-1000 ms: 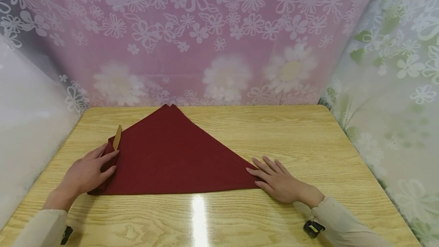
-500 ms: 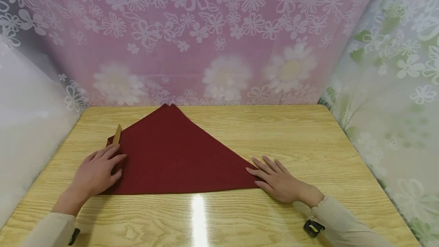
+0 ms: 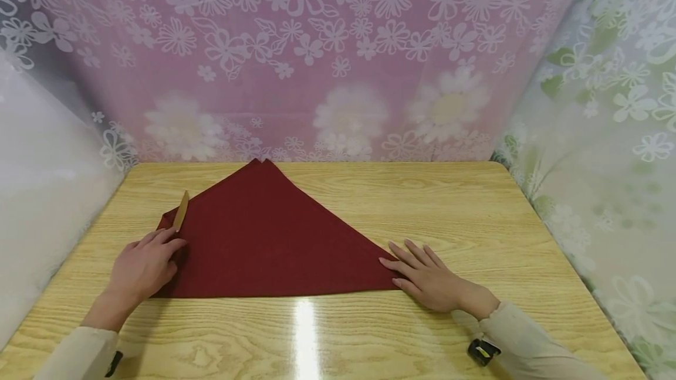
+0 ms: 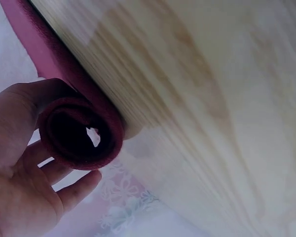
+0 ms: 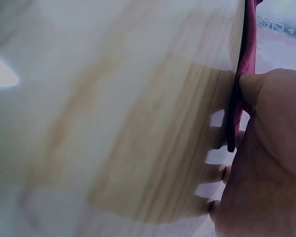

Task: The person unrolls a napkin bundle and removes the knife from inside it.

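Observation:
A dark red cloth (image 3: 264,233) lies folded into a broad triangle, its peak at the table's far edge. Its left end is wound into a roll (image 4: 81,133), seen end-on in the left wrist view as a hollow spiral. My left hand (image 3: 144,263) holds this roll, thumb on one side and fingers curved behind it. A narrow tan pointed strip (image 3: 181,211) sticks out past the left fingertips, over the cloth's slanted edge. On the cloth's right corner my right hand (image 3: 430,277) rests flat with fingers spread.
The wood-grain table (image 3: 401,339) reaches to a pink flowered curtain (image 3: 338,63) behind. A pale flowered curtain (image 3: 607,192) hangs at the right, a whitish one (image 3: 47,192) at the left. Black wrist devices (image 3: 482,352) sit under the sleeves.
My left hand has shifted right and slightly away, turning the rolled end inward a little. The right hand stays in place on the corner.

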### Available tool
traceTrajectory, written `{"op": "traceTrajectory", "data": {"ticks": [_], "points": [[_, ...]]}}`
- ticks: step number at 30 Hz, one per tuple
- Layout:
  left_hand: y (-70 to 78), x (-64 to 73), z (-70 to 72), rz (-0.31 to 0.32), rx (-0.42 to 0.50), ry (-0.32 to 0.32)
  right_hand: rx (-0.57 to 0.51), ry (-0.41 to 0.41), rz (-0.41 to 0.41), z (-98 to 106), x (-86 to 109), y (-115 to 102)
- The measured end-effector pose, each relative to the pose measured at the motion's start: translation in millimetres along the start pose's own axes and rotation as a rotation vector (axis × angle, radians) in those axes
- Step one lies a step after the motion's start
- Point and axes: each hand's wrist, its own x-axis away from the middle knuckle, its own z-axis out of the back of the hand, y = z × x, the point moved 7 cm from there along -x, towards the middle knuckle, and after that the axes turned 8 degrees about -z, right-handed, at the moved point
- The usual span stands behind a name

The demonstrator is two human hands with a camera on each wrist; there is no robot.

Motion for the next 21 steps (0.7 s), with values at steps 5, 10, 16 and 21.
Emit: {"op": "traceTrajectory", "data": {"ticks": [5,10,16,21], "points": [[-5.3,0.9,-3.1,0.033,0.04,-0.045,-0.006,0.004,0.0,-1,0.1,0],[-8.5,0.5,-6.7,0.061,0.072,-0.089,-0.005,0.01,0.001,0,0.4,0],[-11.2,2.0,-10.4,0.092,0.105,-0.12,-0.007,0.01,0.0,0,0.6,0],[-12.8,3.0,-11.5,0.099,0.128,-0.119,-0.012,0.009,0.0,-1,0.9,1]]}}
